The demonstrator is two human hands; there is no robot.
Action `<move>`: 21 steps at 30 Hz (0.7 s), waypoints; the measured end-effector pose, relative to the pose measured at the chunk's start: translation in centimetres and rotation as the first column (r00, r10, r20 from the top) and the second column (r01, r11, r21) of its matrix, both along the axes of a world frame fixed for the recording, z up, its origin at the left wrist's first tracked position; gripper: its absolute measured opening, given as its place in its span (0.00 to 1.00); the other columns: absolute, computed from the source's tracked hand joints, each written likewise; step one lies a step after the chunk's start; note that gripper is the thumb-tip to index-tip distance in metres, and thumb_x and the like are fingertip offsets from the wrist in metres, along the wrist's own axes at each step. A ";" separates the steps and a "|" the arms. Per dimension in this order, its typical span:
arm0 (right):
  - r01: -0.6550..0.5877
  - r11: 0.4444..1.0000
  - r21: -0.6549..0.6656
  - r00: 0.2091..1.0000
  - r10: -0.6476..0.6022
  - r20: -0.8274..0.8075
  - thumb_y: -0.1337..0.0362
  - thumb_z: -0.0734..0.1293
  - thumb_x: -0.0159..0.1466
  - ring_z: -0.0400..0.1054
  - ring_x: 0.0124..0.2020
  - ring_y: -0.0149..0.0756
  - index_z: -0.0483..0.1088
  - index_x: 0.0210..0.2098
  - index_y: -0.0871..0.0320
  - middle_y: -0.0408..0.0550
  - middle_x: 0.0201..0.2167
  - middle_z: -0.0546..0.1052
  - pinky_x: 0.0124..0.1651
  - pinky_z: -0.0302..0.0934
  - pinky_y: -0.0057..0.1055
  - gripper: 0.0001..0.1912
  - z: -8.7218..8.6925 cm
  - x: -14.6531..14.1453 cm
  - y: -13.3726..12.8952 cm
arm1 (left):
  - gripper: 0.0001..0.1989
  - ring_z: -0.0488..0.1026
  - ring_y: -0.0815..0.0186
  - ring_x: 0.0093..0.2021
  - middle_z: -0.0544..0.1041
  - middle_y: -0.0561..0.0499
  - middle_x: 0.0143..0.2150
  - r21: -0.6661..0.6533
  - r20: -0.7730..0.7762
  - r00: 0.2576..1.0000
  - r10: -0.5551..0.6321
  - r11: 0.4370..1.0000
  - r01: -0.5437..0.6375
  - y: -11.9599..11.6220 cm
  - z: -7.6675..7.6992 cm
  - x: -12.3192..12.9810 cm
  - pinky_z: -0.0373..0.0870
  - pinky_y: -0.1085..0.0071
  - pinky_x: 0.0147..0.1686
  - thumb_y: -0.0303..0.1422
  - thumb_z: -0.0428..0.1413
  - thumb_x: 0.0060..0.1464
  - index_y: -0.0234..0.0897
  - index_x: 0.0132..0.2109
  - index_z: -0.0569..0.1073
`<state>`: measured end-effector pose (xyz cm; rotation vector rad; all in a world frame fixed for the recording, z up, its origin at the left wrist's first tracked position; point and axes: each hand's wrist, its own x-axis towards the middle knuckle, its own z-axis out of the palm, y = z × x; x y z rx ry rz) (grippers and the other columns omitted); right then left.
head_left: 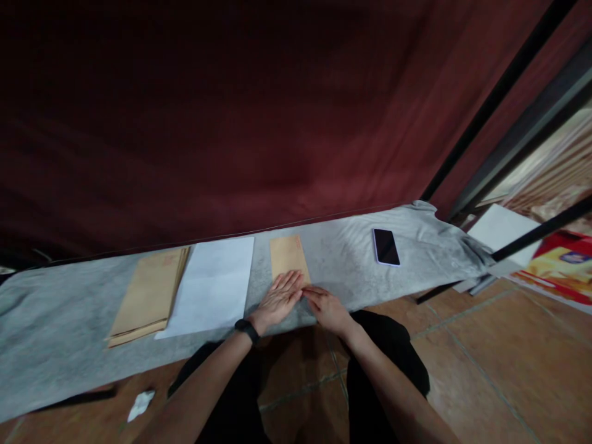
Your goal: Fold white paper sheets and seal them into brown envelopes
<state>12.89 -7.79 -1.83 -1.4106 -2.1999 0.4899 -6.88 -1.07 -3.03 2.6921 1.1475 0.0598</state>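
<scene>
The left hand (280, 300) lies flat, fingers extended, on the lower part of a small brown envelope (287, 254) on the grey cloth (342, 259). The right hand (326, 308), its fingers together and slightly bent, meets it at the envelope's lower right corner; whether it pinches anything, I cannot tell. White paper (215, 280) and stacked large brown envelopes (145, 293) lie to the left, a phone (386, 247) to the right.

Matt brown paper envelope (287, 254) on grey, seemingly plush cloth (342, 259).
</scene>
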 end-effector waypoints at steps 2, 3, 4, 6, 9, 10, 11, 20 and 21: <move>0.059 0.998 0.024 0.998 -0.059 0.009 0.64 0.55 0.74 0.66 0.63 0.34 0.67 0.63 0.58 0.51 0.61 0.73 0.66 0.59 0.33 0.22 -0.1 -0.6 -0.4 | 0.29 0.45 0.65 0.75 0.49 0.49 0.76 0.017 -0.007 1.000 0.015 1.000 -0.014 -1.1 -0.3 -0.2 0.42 0.59 0.72 0.43 0.31 0.71 0.38 0.74 0.47; 0.075 0.996 0.043 0.997 -0.076 0.032 0.61 0.54 0.74 0.64 0.64 0.35 0.65 0.65 0.59 0.52 0.62 0.72 0.67 0.57 0.36 0.23 -0.4 -0.9 -0.8 | 0.30 0.45 0.64 0.75 0.49 0.47 0.76 0.026 -0.009 1.000 0.027 0.999 -0.027 -1.6 -0.5 -0.3 0.42 0.59 0.72 0.43 0.31 0.71 0.37 0.74 0.47; 0.076 0.995 0.065 0.995 -0.080 0.062 0.59 0.54 0.75 0.62 0.66 0.37 0.63 0.66 0.59 0.52 0.64 0.69 0.69 0.55 0.39 0.24 -0.8 -1.4 -1.2 | 0.30 0.45 0.63 0.75 0.49 0.46 0.76 0.035 -0.010 0.999 0.043 0.998 -0.042 -2.1 -0.8 -0.4 0.43 0.59 0.72 0.43 0.32 0.71 0.35 0.74 0.48; 0.085 0.989 0.124 0.986 -0.102 0.135 0.56 0.55 0.74 0.56 0.69 0.41 0.60 0.68 0.60 0.54 0.67 0.65 0.71 0.49 0.45 0.27 -1.8 -2.1 -2.0 | 0.31 0.44 0.61 0.75 0.49 0.44 0.76 0.056 -0.006 0.997 0.073 0.996 -0.073 -3.1 -1.2 -0.6 0.45 0.58 0.72 0.44 0.33 0.71 0.32 0.74 0.48; 0.094 0.979 0.183 0.973 -0.129 0.191 0.54 0.57 0.74 0.52 0.71 0.42 0.56 0.70 0.62 0.55 0.69 0.60 0.73 0.44 0.46 0.29 -3.0 -2.7 -2.8 | 0.32 0.45 0.60 0.75 0.49 0.43 0.75 0.088 0.002 0.995 0.096 0.991 -0.096 -4.2 -1.4 -1.1 0.46 0.58 0.72 0.44 0.34 0.71 0.33 0.74 0.47; 0.099 0.977 0.190 0.970 -0.137 0.199 0.54 0.57 0.74 0.52 0.71 0.42 0.56 0.70 0.62 0.55 0.69 0.60 0.73 0.43 0.45 0.29 -3.2 -2.7 -2.9 | 0.31 0.45 0.60 0.75 0.50 0.44 0.75 0.096 0.002 0.995 0.098 0.991 -0.098 -4.5 -1.4 -1.3 0.47 0.57 0.72 0.44 0.33 0.71 0.33 0.74 0.47; 0.107 0.975 0.194 0.968 -0.147 0.204 0.54 0.57 0.74 0.52 0.71 0.42 0.56 0.70 0.62 0.55 0.69 0.60 0.73 0.43 0.45 0.30 -3.2 -2.7 -2.9 | 0.31 0.45 0.60 0.75 0.50 0.44 0.75 0.101 -0.001 0.995 0.101 0.990 -0.100 -4.8 -1.3 -1.4 0.47 0.57 0.72 0.44 0.33 0.71 0.34 0.74 0.46; 0.215 0.966 0.144 0.929 -0.248 0.274 0.55 0.57 0.73 0.58 0.68 0.45 0.59 0.68 0.63 0.57 0.68 0.63 0.71 0.47 0.45 0.28 -1.8 -1.4 -3.0 | 0.32 0.47 0.60 0.74 0.52 0.43 0.75 0.118 -0.029 0.980 0.197 0.974 -0.192 -6.6 -0.9 -3.0 0.50 0.58 0.71 0.46 0.35 0.70 0.34 0.73 0.50; 0.214 0.967 0.136 0.927 -0.245 0.284 0.55 0.57 0.73 0.58 0.68 0.45 0.59 0.69 0.63 0.58 0.68 0.63 0.70 0.47 0.45 0.29 -1.6 -1.4 -3.0 | 0.32 0.47 0.60 0.74 0.52 0.43 0.75 0.125 -0.027 0.979 0.204 0.972 -0.199 -6.6 -0.9 -3.0 0.50 0.58 0.71 0.46 0.35 0.70 0.34 0.73 0.50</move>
